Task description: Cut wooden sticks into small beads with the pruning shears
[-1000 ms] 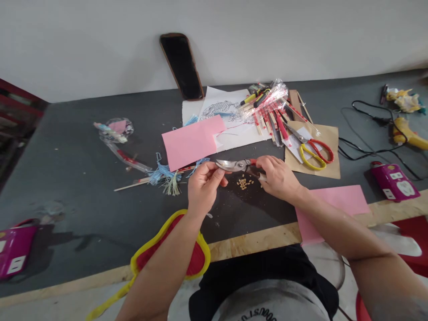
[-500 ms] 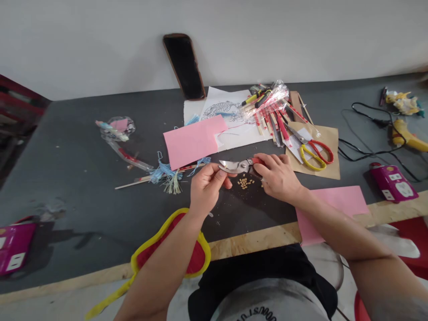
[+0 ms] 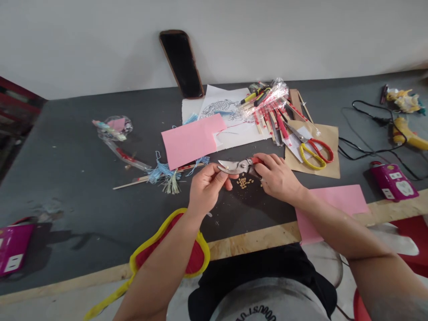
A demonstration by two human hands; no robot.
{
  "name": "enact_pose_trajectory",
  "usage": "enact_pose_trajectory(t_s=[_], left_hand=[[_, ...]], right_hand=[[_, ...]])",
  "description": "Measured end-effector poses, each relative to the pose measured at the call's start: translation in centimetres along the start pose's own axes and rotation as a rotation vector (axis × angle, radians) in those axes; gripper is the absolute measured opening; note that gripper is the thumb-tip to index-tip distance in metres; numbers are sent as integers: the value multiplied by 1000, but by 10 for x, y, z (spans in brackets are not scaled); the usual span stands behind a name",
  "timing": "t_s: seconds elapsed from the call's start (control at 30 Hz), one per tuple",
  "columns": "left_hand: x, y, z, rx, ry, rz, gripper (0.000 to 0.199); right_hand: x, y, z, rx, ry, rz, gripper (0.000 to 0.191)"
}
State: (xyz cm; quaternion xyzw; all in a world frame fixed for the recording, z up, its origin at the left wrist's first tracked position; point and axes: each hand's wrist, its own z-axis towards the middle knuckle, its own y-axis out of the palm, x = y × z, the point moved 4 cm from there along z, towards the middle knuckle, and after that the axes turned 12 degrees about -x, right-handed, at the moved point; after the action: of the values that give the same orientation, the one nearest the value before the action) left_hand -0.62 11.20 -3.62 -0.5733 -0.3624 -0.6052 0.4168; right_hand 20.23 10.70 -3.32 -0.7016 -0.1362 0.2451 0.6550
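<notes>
My right hand (image 3: 279, 178) is wrapped round the red handles of a pair of pruning shears (image 3: 241, 166), whose blades point left. At the blade tips, my left hand (image 3: 207, 185) is closed in a pinch; what its fingers hold is too small to make out. The shears' jaws look slightly parted. Below the blades, small pale cut bits (image 3: 244, 182) lie scattered on the dark tabletop (image 3: 76, 178). Just behind my left hand lies a pink sheet (image 3: 189, 142), with blue tassels (image 3: 160, 171) and thin sticks (image 3: 130, 184) beside it.
Scissors (image 3: 317, 154) with red and yellow handles lie on brown paper (image 3: 331, 133). Behind are bundled sticks in plastic (image 3: 267, 104), a dragon drawing (image 3: 209, 96) and a leaning phone (image 3: 182, 64). Near the right edge sit a purple box (image 3: 394, 180) and a yellow glue gun (image 3: 409, 136).
The view has shifted very slightly. Both hands and the pruning shears keep nearly the same pose.
</notes>
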Motion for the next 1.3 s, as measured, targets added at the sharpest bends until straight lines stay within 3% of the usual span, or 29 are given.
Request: enact_pose_trajectory(t_s=[0.07, 0.23, 0.63, 0.9, 1.13, 1.3], left_hand=[[1, -1, 0, 8, 10, -3, 22], [2, -1, 0, 10, 11, 11, 21], [-3, 2, -1, 34, -11, 6, 24], [-4, 1, 2, 113, -45, -65, 21], [-2, -3, 3, 159, -33, -16, 21], [-3, -1, 3, 142, -31, -31, 20]], right_hand=[[0, 1, 0, 25, -13, 43, 28], [-2, 5, 1, 15, 13, 86, 61], [-3, 4, 0, -116, 62, 78, 52], [3, 10, 4, -31, 67, 141, 49], [5, 9, 3, 61, 8, 160, 16], [3, 5, 1, 14, -7, 128, 25]])
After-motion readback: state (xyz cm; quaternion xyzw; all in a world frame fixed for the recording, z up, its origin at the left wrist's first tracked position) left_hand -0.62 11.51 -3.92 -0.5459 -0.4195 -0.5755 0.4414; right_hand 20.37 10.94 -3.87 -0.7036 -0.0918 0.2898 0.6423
